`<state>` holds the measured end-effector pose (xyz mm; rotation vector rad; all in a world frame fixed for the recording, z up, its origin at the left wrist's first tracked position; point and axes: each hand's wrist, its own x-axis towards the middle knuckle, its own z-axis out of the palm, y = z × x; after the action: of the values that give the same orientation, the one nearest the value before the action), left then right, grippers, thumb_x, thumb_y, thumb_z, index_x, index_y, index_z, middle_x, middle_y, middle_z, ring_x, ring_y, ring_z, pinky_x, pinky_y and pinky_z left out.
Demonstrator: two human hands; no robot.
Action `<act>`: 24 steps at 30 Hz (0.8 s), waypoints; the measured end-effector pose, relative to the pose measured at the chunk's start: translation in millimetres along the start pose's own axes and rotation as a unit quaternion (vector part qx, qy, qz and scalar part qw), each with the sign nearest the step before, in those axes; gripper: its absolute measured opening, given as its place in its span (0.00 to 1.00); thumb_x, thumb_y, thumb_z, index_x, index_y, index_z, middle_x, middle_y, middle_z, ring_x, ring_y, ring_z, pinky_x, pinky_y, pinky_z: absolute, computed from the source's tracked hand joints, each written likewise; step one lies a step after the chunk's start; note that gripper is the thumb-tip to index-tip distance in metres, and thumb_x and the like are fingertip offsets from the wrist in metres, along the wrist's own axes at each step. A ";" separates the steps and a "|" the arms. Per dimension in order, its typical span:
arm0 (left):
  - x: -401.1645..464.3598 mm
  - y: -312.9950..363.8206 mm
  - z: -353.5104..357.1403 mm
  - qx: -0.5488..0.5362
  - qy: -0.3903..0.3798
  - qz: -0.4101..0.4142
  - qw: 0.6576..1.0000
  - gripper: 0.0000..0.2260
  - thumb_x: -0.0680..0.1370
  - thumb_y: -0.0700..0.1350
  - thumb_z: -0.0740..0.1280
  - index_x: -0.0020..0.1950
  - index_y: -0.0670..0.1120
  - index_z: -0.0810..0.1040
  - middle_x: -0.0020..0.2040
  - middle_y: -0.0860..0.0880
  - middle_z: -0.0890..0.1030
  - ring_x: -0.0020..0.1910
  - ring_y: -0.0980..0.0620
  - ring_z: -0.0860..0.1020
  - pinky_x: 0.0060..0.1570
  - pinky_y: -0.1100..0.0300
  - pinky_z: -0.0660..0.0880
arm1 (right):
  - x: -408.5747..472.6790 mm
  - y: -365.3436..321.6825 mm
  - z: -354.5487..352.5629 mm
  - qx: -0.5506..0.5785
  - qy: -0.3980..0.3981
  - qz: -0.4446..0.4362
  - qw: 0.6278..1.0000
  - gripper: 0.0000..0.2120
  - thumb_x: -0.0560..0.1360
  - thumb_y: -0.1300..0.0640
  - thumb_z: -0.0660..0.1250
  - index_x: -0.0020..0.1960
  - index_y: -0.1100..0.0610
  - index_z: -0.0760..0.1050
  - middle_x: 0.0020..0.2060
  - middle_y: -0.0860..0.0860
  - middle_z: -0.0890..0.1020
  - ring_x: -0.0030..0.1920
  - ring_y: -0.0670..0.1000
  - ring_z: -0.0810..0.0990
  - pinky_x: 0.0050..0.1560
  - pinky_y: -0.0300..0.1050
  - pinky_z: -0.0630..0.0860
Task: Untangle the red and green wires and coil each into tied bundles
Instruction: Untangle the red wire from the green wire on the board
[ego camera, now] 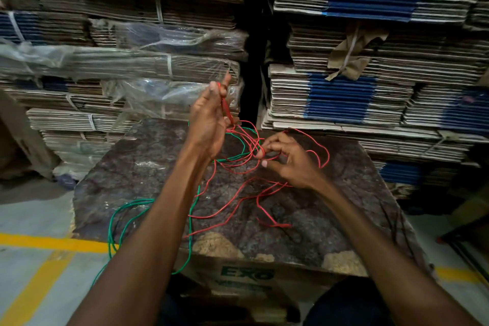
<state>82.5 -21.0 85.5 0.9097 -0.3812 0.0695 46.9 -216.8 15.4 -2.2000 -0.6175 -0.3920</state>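
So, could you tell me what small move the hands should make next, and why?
Probably the right hand should feed its pinched red wire toward the left hand, which holds red loops raised. Much red wire lies loose on the box top, crossing the green wire.

A box [243,276] is sitting on the floor [31,259] in front of the person, and a worn mat [148,167] is lying over its top. Two tangled wires [238,156] are spreading across the mat; one wire [119,222] is hanging over the mat's left edge toward the floor. The left hand [209,119] is hovering above the mat's far side, the right hand [288,159] lower and to its right. Stacks of flattened cardboard [370,87] are standing behind the box, left and right of a gap.
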 end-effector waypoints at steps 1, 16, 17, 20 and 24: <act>1.3 -3.0 -2.0 0.014 0.003 0.006 1.000 0.14 0.83 0.46 0.56 0.39 0.48 0.73 0.67 0.50 0.76 0.38 0.59 0.73 0.33 0.60 0.66 | 0.2 -1.8 -1.1 -0.010 0.000 0.009 1.000 0.08 0.68 0.56 0.74 0.46 0.49 0.81 0.45 0.44 0.78 0.51 0.42 0.75 0.57 0.39 0.67; 12.7 -9.7 -42.9 0.462 -0.116 0.104 0.873 0.16 0.82 0.50 0.58 0.39 0.43 0.75 0.48 0.43 0.82 0.68 0.54 0.72 0.61 0.58 0.68 | -19.1 -7.1 -24.2 0.070 -0.045 0.064 0.994 0.15 0.72 0.43 0.70 0.35 0.54 0.82 0.35 0.50 0.84 0.41 0.39 0.79 0.45 0.35 0.72; 12.6 -7.8 -43.9 0.449 -0.114 0.105 0.880 0.14 0.82 0.46 0.57 0.39 0.44 0.74 0.50 0.43 0.82 0.70 0.54 0.71 0.62 0.60 0.68 | -17.9 -6.3 -26.0 0.070 -0.048 0.069 0.994 0.18 0.72 0.40 0.67 0.35 0.52 0.83 0.38 0.53 0.85 0.45 0.41 0.81 0.50 0.36 0.73; 9.0 -1.4 -42.2 0.413 -0.100 0.111 0.898 0.14 0.83 0.40 0.57 0.38 0.48 0.73 0.50 0.46 0.81 0.70 0.56 0.69 0.59 0.67 0.67 | -10.5 -4.1 -29.4 0.121 0.018 0.106 0.987 0.19 0.77 0.46 0.66 0.32 0.55 0.83 0.34 0.58 0.85 0.37 0.45 0.80 0.43 0.43 0.73; 4.9 5.6 -42.9 0.400 -0.096 0.114 0.904 0.14 0.83 0.40 0.56 0.39 0.47 0.73 0.52 0.46 0.80 0.69 0.61 0.69 0.57 0.68 0.67 | -0.3 -5.4 -43.3 0.304 0.179 0.159 0.922 0.08 0.79 0.61 0.64 0.49 0.55 0.81 0.27 0.51 0.81 0.35 0.48 0.83 0.42 0.43 0.76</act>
<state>98.3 15.5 67.8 1.6905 -0.6626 0.3751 40.5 -247.2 46.0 -1.5388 -0.1383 -0.3569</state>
